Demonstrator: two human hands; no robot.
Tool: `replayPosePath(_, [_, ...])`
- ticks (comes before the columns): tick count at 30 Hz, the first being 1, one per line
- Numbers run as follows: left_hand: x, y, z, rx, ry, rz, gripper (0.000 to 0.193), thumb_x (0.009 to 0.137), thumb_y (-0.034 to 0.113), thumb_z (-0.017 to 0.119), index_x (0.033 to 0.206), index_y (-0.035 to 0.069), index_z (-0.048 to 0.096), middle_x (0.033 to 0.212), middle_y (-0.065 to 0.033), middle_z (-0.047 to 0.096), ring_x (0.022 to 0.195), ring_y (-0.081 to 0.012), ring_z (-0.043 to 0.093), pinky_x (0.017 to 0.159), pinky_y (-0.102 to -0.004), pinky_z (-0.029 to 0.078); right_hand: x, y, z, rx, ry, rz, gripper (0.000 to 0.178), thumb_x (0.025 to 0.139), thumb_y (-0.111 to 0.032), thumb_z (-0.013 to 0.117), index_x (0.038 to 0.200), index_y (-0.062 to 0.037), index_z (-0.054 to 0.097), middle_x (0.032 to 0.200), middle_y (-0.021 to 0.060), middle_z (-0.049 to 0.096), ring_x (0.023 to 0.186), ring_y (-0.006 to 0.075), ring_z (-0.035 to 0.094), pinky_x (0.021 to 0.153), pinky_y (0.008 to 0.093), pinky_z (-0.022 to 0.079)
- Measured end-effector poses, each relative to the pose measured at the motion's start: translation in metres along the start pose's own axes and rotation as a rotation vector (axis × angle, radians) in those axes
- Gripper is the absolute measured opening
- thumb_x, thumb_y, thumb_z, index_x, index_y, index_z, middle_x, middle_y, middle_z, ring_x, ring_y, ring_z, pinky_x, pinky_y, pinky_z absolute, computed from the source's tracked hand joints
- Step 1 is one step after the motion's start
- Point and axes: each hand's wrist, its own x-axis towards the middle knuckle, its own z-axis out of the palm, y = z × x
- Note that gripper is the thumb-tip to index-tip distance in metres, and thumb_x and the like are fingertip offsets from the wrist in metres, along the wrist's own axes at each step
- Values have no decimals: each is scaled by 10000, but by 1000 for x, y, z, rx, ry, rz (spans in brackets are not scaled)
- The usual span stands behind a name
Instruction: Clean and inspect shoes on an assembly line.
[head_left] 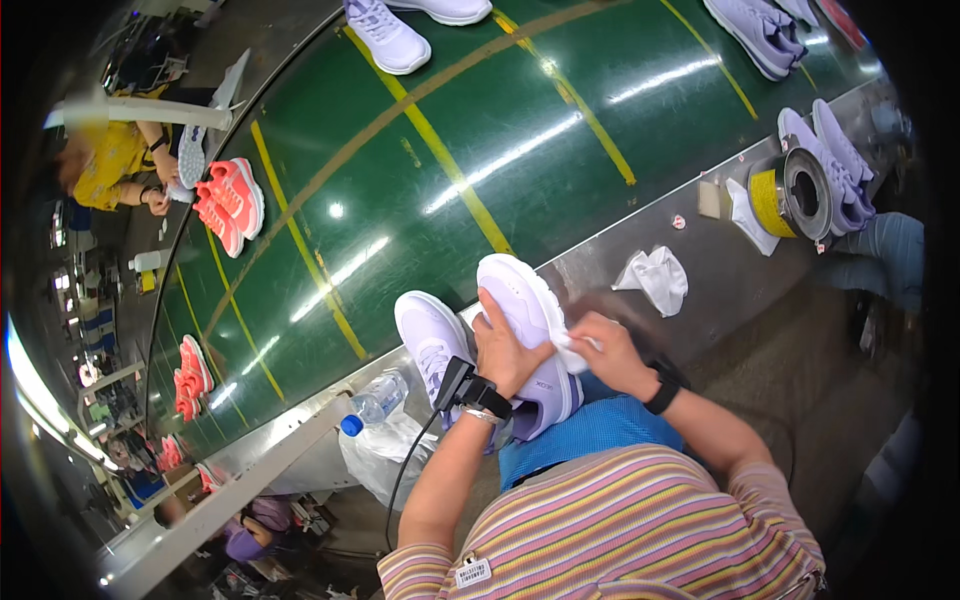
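Shoe [528, 315] in lavender is at the frame's centre, its mate [428, 330] close on the left. The left hand [506, 356] holds the shoe, thumb and fingers spread; the right hand [614, 356], fingertips closed, pinches a white cloth [571, 351] at the sole's edge.

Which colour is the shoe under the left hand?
The shoe is pale lavender, white-soled; head view.

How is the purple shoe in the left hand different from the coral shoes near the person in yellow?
The purple shoe is pale lilac; the coral shoes are bright pinkish-orange. The left hand grips the purple shoe; the coral shoes sit on the green belt. Both have white soles.
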Motion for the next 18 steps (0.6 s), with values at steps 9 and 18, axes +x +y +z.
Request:
replayPosePath(9, [0, 7, -5, -12, -79, -83, 1205, 631, 367, 736, 1377, -42, -118, 1185, -387, 299, 1067, -496, 405, 951, -467, 360, -45, 14, -99, 481, 275, 352, 120, 850, -37, 567, 961, 0, 591, 863, 10, 609, 773, 63, 555, 693, 214, 454])
replayPosePath(18, [0, 10, -4, -42, -92, -97, 1184, 632, 347, 734, 1384, -37, -95, 1175, -378, 316, 1073, -497, 407, 958, -469, 355, -11, 66, -151, -134, 723, 75, 166, 846, -27, 543, 1009, -4, 568, 930, 64, 586, 833, 150, 559, 758, 271, 446])
